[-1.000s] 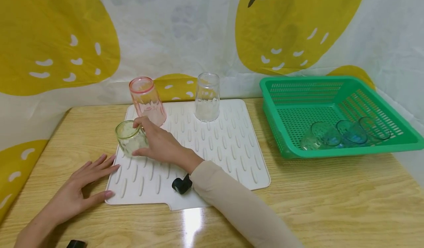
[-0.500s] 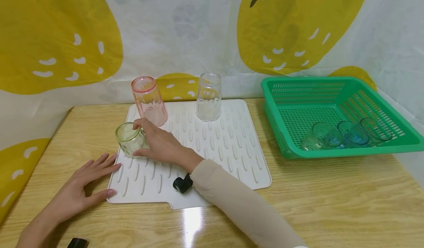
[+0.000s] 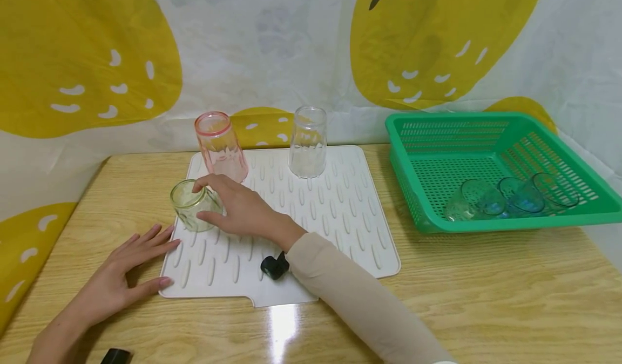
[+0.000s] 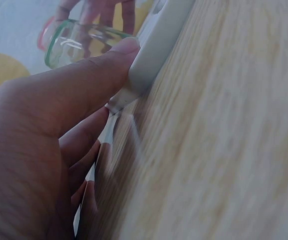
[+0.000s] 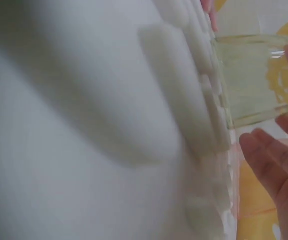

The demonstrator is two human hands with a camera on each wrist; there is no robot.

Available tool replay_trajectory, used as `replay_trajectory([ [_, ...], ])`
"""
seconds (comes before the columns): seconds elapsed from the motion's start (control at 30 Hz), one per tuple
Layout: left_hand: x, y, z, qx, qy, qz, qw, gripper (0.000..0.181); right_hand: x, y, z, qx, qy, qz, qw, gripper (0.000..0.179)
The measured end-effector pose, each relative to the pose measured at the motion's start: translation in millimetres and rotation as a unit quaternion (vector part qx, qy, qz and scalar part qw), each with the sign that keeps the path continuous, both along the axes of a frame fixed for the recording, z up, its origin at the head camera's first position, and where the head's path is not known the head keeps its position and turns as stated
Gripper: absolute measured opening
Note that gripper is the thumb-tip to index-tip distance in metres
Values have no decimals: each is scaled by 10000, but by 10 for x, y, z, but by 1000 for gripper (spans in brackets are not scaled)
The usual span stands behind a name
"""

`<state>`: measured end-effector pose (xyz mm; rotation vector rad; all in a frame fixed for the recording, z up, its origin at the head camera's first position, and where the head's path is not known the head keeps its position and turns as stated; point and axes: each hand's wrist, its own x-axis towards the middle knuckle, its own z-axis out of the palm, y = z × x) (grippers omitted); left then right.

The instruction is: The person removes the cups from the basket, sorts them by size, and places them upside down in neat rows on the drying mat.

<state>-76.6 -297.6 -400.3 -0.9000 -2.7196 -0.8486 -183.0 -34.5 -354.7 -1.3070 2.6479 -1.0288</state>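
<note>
A pale green glass (image 3: 187,215) stands upside down at the left edge of a white ribbed drying mat (image 3: 296,234). My right hand (image 3: 245,207) is around its right side, thumb and fingers spread. In the right wrist view, fingertips (image 5: 251,142) stand apart from the green glass (image 5: 251,82), while the thumb overlaps its far end. Palm down, my left hand (image 3: 114,272) rests at the mat's left edge with its fingers straight. The left wrist view has its thumb (image 4: 126,46) on the mat's rim. Behind the green glass stands a pink glass (image 3: 223,153).
A clear glass (image 3: 308,148) stands at the mat's back. To the right, a green basket (image 3: 405,175) holds several glasses (image 3: 522,196) lying along its front wall. A patterned cloth (image 3: 272,45) hangs behind the wooden table (image 3: 466,288).
The thumb and fingers of my right hand have loosened from the green glass and drawn slightly to the right. The glass and my left hand stay in place.
</note>
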Motion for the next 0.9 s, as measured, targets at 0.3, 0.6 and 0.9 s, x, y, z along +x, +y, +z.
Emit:
replay_trajectory([
  [0.3, 1, -7, 5, -6, -34, 42, 10000, 70, -15, 65, 70, -56, 277, 84, 9996, 33],
  [0.6, -2, -6, 0, 18, -59, 31, 10000, 70, 8, 112, 122, 29, 375, -22, 9993, 36],
  [0.9, 4, -1, 1, 28, -45, 30, 10000, 71, 62, 205, 243, -362, 310, -73, 9988, 35],
])
